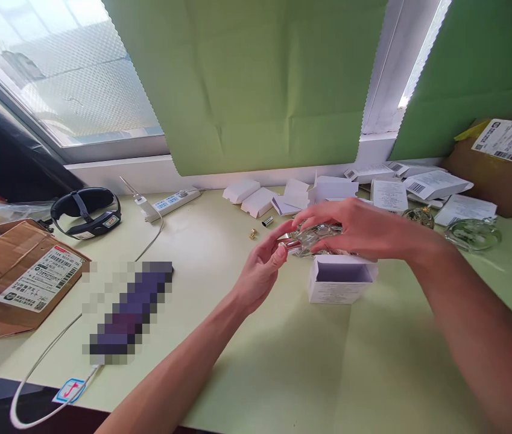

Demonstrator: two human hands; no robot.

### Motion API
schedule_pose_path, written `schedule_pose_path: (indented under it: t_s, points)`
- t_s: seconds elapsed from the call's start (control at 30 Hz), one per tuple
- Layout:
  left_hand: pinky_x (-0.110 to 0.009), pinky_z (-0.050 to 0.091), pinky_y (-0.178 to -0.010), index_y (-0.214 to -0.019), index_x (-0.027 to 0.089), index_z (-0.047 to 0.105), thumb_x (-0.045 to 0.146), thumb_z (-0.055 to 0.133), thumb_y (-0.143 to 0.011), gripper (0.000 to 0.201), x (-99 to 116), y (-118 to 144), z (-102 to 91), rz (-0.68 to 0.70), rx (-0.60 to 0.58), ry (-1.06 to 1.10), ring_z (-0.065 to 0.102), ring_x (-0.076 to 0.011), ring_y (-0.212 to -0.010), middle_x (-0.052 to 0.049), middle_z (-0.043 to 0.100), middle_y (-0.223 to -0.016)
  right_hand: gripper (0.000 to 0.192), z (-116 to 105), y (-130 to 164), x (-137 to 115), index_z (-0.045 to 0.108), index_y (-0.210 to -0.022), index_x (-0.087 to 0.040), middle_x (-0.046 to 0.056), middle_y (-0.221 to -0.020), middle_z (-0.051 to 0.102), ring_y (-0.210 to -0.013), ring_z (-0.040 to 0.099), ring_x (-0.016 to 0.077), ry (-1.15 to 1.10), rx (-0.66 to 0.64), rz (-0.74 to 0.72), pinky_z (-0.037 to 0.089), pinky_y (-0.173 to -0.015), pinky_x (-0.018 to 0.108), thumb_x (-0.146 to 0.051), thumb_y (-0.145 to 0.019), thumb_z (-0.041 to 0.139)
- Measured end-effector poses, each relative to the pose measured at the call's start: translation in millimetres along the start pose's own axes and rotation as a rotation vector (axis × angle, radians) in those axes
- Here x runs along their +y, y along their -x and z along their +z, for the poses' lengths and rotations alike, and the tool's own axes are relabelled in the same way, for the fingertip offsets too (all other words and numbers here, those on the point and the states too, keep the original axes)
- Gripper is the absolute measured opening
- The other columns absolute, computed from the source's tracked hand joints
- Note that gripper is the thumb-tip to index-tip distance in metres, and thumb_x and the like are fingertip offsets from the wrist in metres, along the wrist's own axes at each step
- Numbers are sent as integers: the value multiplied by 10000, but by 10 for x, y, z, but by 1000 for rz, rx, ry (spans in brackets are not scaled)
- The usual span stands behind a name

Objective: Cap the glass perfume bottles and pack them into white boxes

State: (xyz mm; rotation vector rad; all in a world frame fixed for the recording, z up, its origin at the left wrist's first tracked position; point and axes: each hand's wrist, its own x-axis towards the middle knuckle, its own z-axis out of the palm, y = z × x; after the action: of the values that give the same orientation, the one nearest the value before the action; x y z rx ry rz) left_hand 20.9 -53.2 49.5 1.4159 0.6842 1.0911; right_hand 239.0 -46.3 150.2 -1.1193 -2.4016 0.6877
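Both hands' fingers pinching clear glass bottle, above open box

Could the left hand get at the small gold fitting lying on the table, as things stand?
Probably yes. The gold fitting lies in the open on the table, just beyond the left hand, with nothing between them. But that hand's grip is already on a small red-and-metal piece.

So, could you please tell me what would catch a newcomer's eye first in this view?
Most striking are the two hands meeting mid-table: the left hand pinches a small pink-and-silver piece, while the right hand grips a clear glass bottle. Just below them stands an open white box. Green paper covers the window behind, and a brown cardboard parcel lies at the table's left edge.
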Motion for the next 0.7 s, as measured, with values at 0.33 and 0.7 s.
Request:
schedule_pose_path:
  t_s: [0.33, 0.7]
  points:
    - [-501, 453, -1066, -1234, 292, 416, 267, 729, -850, 496, -179, 174, 209, 606, -105, -556, 458, -278, -1333, -123, 444, -1382, 448, -289, 230, 109, 671, -1291, -316, 41, -1337, 658, -1076, 660, 243, -74, 539, 120, 552, -876, 382, -438, -861, 698]
    - [-353, 531, -905, -1286, 240, 428, 175, 565, -941, 378, -193, 154, 129, 539, -129, -717, 583, -201, -1076, -123, 552, -1214, 323, -405, 415, -132, 666, -1179, -343, 12, -1106, 704, -999, 671, 216, -263, 277, 28, 566, -810, 333, -331, -860, 717]
